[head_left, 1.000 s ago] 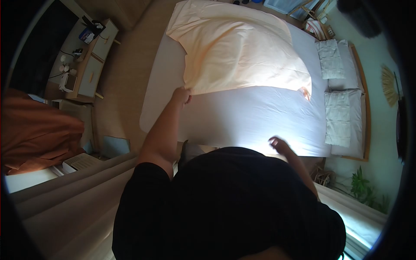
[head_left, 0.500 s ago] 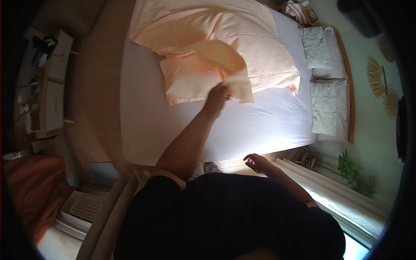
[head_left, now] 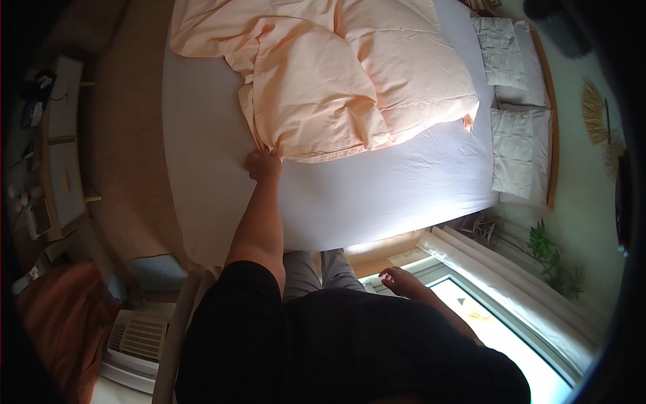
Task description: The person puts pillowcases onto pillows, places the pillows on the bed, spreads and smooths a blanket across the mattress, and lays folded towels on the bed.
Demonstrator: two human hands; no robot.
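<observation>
A peach duvet cover (head_left: 316, 87) lies rumpled across the upper part of the bed, over a pale fitted sheet (head_left: 350, 195). My left hand (head_left: 262, 165) is closed on the near left corner of the duvet cover, with the arm stretched forward over the mattress. Folds of the fabric run from that grip up and to the right. My right hand (head_left: 397, 279) hangs beside the bed's near edge, close to the window, with its fingers loosely curled and apart, and touches nothing.
Pillows (head_left: 511, 153) rest against the wooden headboard (head_left: 553, 135) at the right. Plants (head_left: 545, 249) stand by the wall. A drawer cabinet (head_left: 64, 161) is at the left, and a white slatted unit (head_left: 138, 335) at the lower left. The window (head_left: 498, 330) is behind my right arm.
My left hand has swung right with the fabric and then back left, leaving the near part of the cover folded and bunched. The view has turned, and the right hand has lowered.
</observation>
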